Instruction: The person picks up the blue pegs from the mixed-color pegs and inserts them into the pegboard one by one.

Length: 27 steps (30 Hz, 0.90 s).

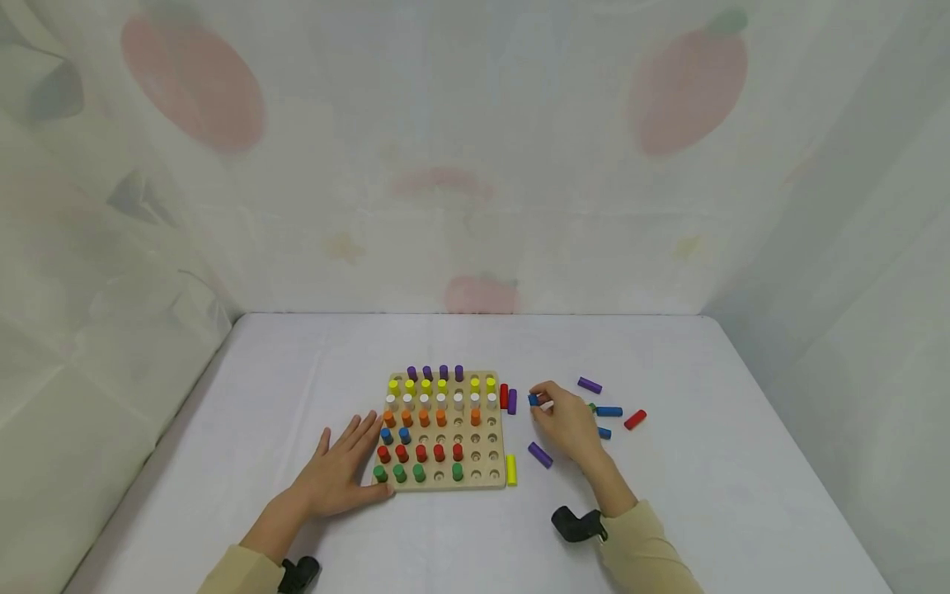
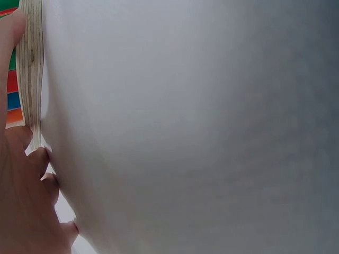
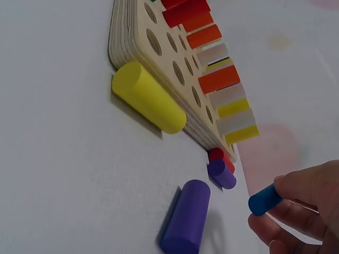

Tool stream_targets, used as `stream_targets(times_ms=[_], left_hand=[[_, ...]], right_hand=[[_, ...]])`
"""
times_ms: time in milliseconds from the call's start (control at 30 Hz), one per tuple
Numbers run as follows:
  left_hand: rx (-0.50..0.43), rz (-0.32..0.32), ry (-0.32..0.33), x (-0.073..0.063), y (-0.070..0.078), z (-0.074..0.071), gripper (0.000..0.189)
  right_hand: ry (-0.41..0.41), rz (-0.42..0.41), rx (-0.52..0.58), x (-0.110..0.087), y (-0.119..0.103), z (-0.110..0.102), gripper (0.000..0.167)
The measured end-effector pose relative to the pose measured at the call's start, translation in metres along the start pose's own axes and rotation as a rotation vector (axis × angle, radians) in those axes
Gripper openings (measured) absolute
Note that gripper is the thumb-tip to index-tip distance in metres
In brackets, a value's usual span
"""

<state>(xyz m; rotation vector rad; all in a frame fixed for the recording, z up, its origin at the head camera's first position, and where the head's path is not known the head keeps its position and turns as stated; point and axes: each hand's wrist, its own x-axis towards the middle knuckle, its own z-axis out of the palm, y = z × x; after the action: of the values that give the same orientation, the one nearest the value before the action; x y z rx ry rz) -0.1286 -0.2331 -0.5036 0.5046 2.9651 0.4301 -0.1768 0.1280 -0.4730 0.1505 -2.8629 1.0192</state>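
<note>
A wooden peg board (image 1: 484,464) lies on the table with rows of purple, yellow, white, orange, blue, red and green pegs, and bare holes mostly toward its right. My left hand (image 1: 337,476) rests along the board's left edge, fingers spread and thumb at the near left corner. To the right of the board, my right hand (image 1: 570,425) pinches a blue peg (image 3: 265,200) between thumb and fingers, apart from the board. In the blue row, two pegs (image 1: 404,435) stand at the left end.
Beside the board's right edge lie a red peg (image 1: 504,396), a purple peg (image 1: 513,402) and a yellow peg (image 1: 511,470). Another purple peg (image 1: 540,454) is nearer me. Past my right hand are loose blue pegs (image 1: 610,412), a red peg (image 1: 635,420) and a purple peg (image 1: 590,385).
</note>
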Motion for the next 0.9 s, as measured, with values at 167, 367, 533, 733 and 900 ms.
stream_targets(times_ms=[167,367,533,733,900], left_hand=[[0.004,-0.004,-0.004,0.000,0.000,0.000,0.106],[0.008,-0.009,-0.004,0.001,-0.001,0.000,0.106],[0.006,-0.011,-0.008,0.001,0.000,0.001,0.107],[-0.002,-0.007,-0.008,0.000,0.001,-0.001,0.106],[0.001,-0.004,-0.007,0.000,0.002,-0.002,0.106]], right_hand=[[-0.008,0.000,0.039,0.001,-0.004,0.003,0.026],[-0.004,-0.021,0.052,0.001,-0.011,0.007,0.027],[-0.006,-0.062,0.104,0.000,-0.018,0.009,0.027],[-0.007,-0.136,0.146,0.001,-0.024,0.014,0.025],[-0.017,-0.183,0.172,0.002,-0.034,0.020,0.026]])
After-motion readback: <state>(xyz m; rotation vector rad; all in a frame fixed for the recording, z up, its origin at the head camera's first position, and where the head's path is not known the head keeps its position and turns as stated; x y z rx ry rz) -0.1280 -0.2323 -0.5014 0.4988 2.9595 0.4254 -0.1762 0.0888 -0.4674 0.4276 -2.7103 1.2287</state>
